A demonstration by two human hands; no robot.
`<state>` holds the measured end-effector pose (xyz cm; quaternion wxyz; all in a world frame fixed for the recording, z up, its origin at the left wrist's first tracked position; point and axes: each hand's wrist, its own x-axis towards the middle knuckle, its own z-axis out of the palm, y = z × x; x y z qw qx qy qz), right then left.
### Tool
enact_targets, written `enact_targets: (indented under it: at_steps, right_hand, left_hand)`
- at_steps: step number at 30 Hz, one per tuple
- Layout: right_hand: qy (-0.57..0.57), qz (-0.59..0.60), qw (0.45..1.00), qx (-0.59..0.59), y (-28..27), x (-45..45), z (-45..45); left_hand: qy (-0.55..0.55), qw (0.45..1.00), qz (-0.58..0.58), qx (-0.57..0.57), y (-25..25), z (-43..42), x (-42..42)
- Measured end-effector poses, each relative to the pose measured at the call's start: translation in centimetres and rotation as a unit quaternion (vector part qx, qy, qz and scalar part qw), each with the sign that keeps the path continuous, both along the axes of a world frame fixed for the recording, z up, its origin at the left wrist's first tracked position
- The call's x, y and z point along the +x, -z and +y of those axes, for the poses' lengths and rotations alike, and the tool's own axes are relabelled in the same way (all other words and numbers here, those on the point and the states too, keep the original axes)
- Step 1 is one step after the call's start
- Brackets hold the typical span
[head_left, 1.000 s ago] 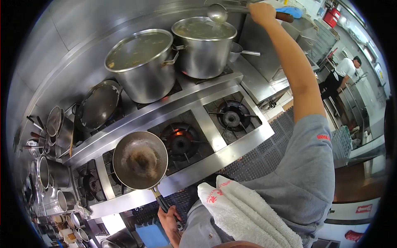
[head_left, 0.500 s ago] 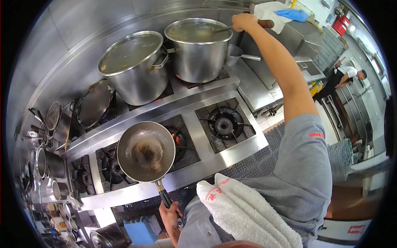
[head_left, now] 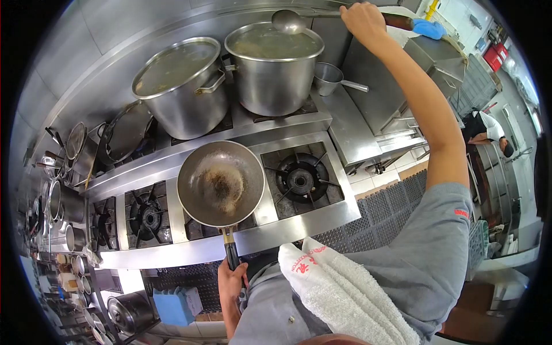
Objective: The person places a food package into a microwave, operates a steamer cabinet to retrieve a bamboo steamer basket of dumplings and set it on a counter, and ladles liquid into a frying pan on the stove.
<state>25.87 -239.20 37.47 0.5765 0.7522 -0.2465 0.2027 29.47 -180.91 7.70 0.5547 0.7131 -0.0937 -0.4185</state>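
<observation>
My left hand [head_left: 232, 279] is closed around the black handle of a frying pan [head_left: 195, 187]. The pan is tilted toward me over a front burner, with a brown, scorched-looking patch on its inner bottom. My right hand [head_left: 364, 23] grips the shaft of a ladle [head_left: 288, 22] with a wooden end. The ladle's bowl is held above the rear rim of the right stockpot [head_left: 273, 83], clear of its cloudy liquid. Beside it stands the left stockpot [head_left: 187, 100], also full of cloudy liquid with bits floating.
A small saucepan [head_left: 328, 79] rests right of the stockpots. Front burners [head_left: 300, 180] lie on both sides of the pan. A large dark pan [head_left: 129, 132] and racked cookware stand to the left. A white towel [head_left: 339, 287] hangs over my shoulder. Another person [head_left: 486, 127] bends at the far right.
My right hand has raised the ladle out of the right stockpot's liquid. The frying pan has moved right along the front burners, covering where a flame showed. The view has shifted.
</observation>
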Motion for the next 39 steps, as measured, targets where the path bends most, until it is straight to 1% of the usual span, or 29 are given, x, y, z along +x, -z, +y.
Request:
enact_targets:
  at_steps: [1, 3, 4, 6, 7, 8, 9, 10, 11, 12, 13, 14, 17, 18, 19, 20, 22, 24, 25, 26, 28, 29, 30, 32, 33, 35, 36, 38, 39]
  right_hand:
    - [0.000, -0.001, 1.000, 0.000, -0.1, 0.0, 0.3]
    - [0.064, 0.080, 0.982, 0.158, -0.3, 0.2, 1.1]
    - [0.064, 0.078, 0.982, 0.158, -0.2, 0.2, 1.5]
    - [0.060, 0.061, 0.968, 0.235, -0.2, 0.3, 2.2]
    - [0.058, 0.061, 0.969, 0.234, -0.2, 0.5, 1.3]
    - [0.082, 0.047, 0.944, 0.315, -0.3, 0.8, -0.1]
    - [0.106, 0.033, 0.912, 0.395, -0.1, 1.1, -1.4]
    - [0.103, 0.035, 0.912, 0.396, -0.6, 1.0, -0.7]
    - [0.136, -0.023, 0.843, 0.521, -1.8, 0.5, 0.6]
    - [0.167, -0.079, 0.753, 0.632, -2.9, 0.2, 1.5]
    - [0.179, -0.091, 0.734, 0.649, -3.6, -0.3, 1.2]
    - [0.179, -0.090, 0.734, 0.649, -4.2, -0.8, 0.7]
    - [0.196, -0.112, 0.706, 0.671, -6.4, -2.8, -0.8]
    - [0.198, -0.113, 0.705, 0.671, -7.1, -3.7, -1.5]
    - [0.186, -0.120, 0.695, 0.684, -7.6, -4.6, -2.3]
    - [0.173, -0.129, 0.685, 0.696, -8.5, -4.9, -1.1]
    - [0.176, -0.140, 0.689, 0.689, -10.6, -6.2, 1.1]
    - [0.245, -0.163, 0.696, 0.655, -12.4, -7.7, 2.4]
    - [0.220, -0.158, 0.688, 0.673, -13.0, -8.7, 2.9]
    - [0.213, -0.156, 0.710, 0.652, -13.7, -9.3, 4.6]
    - [0.171, -0.208, 0.696, 0.665, -14.3, -11.2, 6.3]
    - [0.156, -0.164, 0.692, 0.685, -14.6, -11.9, 6.9]
    - [0.202, -0.145, 0.688, 0.682, -15.3, -12.6, 7.9]
    - [0.161, -0.152, 0.677, 0.702, -14.6, -14.8, 7.0]
    - [0.169, -0.144, 0.672, 0.707, -14.3, -15.6, 6.9]
    - [0.181, -0.047, 0.672, 0.716, -13.5, -17.1, 6.9]
    - [0.185, -0.036, 0.667, 0.720, -12.0, -18.0, 6.3]
    - [0.103, -0.072, 0.667, 0.734, -8.8, -18.8, 6.5]
    - [0.133, -0.069, 0.663, 0.733, -8.1, -18.6, 7.8]
  left_hand:
    - [0.013, 1.000, -0.009, 0.000, -0.1, -0.5, -0.1]
    - [0.024, 1.000, -0.011, -0.016, -1.1, -1.6, -0.3]
    - [0.035, 0.999, -0.012, -0.032, -1.7, -2.2, -0.4]
    - [0.048, 0.998, -0.008, -0.041, -2.5, -3.4, -0.6]
    - [0.062, 0.997, -0.001, -0.048, -2.8, -3.9, -0.6]
    - [0.059, 0.997, -0.001, -0.049, -3.0, -4.4, -0.5]
    - [0.081, 0.996, 0.007, -0.046, -3.2, -4.8, -0.5]
    - [0.102, 0.994, 0.016, -0.041, -3.4, -5.2, -0.4]
    - [0.100, 0.994, 0.016, -0.040, -3.9, -5.7, -0.3]
    - [0.123, 0.992, 0.012, -0.036, -4.5, -6.2, -0.1]
    - [0.146, 0.989, 0.009, -0.033, -5.0, -6.6, 0.0]
    - [0.146, 0.989, 0.009, -0.033, -5.5, -7.1, 0.0]
    - [0.167, 0.984, 0.030, -0.054, -6.9, -8.7, 0.2]
    - [0.176, 0.981, 0.037, -0.067, -7.5, -9.4, 0.2]
    - [0.186, 0.979, 0.042, -0.079, -7.9, -9.9, 0.3]
    - [0.188, 0.978, 0.039, -0.078, -8.1, -10.5, 0.5]
    - [0.218, 0.971, 0.056, -0.083, -8.6, -11.8, 1.0]
    - [0.237, 0.967, 0.060, -0.077, -9.4, -13.1, 1.3]
    - [0.242, 0.965, 0.059, -0.083, -9.6, -13.7, 1.4]
    - [0.247, 0.963, 0.059, -0.088, -9.7, -14.4, 1.5]
    - [0.259, 0.960, 0.061, -0.090, -10.2, -15.5, 1.5]
    - [0.255, 0.961, 0.054, -0.087, -10.6, -15.9, 1.5]
    - [0.251, 0.963, 0.049, -0.082, -10.8, -16.3, 1.4]
    - [0.253, 0.962, 0.047, -0.087, -11.2, -16.7, 1.5]
    - [0.251, 0.963, 0.045, -0.090, -11.3, -16.8, 1.5]
    - [0.251, 0.962, 0.044, -0.095, -11.1, -16.7, 1.5]
    - [0.246, 0.963, 0.051, -0.095, -11.3, -16.5, 1.4]
    - [0.242, 0.964, 0.049, -0.094, -11.1, -16.2, 1.4]
    - [0.238, 0.966, 0.053, -0.092, -11.0, -16.0, 1.3]
